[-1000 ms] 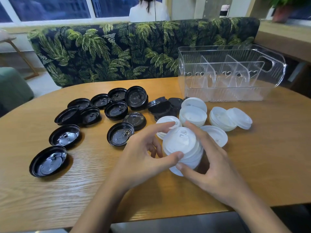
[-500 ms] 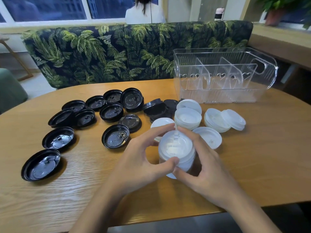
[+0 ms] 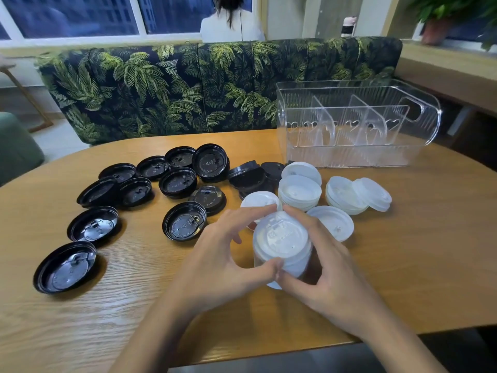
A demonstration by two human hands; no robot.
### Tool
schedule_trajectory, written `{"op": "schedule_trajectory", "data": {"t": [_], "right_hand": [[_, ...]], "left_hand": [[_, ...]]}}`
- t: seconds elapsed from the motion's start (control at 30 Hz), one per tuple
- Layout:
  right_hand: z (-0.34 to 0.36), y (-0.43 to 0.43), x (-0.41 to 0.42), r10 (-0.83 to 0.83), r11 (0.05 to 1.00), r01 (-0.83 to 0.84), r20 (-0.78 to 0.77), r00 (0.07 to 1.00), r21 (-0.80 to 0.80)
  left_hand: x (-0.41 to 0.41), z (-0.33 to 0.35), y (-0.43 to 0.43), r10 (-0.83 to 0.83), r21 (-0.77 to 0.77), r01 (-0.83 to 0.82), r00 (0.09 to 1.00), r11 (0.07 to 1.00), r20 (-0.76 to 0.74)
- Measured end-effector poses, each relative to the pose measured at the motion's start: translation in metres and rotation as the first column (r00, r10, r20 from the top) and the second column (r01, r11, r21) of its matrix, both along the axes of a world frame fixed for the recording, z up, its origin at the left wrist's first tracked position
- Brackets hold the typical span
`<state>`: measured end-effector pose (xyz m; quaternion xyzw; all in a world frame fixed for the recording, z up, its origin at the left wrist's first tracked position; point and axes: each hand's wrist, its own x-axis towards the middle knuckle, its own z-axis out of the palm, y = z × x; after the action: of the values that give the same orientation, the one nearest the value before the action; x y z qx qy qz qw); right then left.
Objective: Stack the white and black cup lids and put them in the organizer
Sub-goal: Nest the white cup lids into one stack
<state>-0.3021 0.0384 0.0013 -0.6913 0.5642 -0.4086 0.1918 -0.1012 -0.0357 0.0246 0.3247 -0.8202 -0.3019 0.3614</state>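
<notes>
A stack of white cup lids [image 3: 282, 243] stands on the wooden table [image 3: 430, 251] in front of me. My left hand [image 3: 223, 259] and my right hand [image 3: 322, 267] grip it from both sides, thumbs meeting at its near edge. More white lids [image 3: 300, 191] lie just behind, some in small stacks. Several black lids [image 3: 177, 181] are scattered over the left half of the table, most upside down. The clear plastic organizer [image 3: 357, 154] with dividers stands empty at the back right.
A leaf-patterned sofa back [image 3: 188, 90] runs behind the table. A person in white [image 3: 231, 25] sits beyond it, facing away. The table's near edge [image 3: 269, 359] is close to my forearms. A potted plant [image 3: 435, 25] is on the right ledge.
Both hands keep their grip on the white stack and have straightened it upright. The view has shifted slightly; nothing else on the table moved.
</notes>
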Motion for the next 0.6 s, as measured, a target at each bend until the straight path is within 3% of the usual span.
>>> {"op": "schedule_trajectory", "data": {"t": [0.33, 0.6], "right_hand": [[-0.002, -0.001, 0.001, -0.005, 1.000, 0.005, 0.030, 1.000, 0.013], [-0.005, -0.003, -0.001, -0.001, 1.000, 0.001, 0.014, 1.000, 0.000]], "left_hand": [[-0.011, -0.002, 0.006, 0.140, -0.009, -0.141, 0.989, 0.990, -0.039], [-0.004, 0.000, 0.002, 0.094, 0.025, -0.094, 0.995, 0.995, -0.027]]}}
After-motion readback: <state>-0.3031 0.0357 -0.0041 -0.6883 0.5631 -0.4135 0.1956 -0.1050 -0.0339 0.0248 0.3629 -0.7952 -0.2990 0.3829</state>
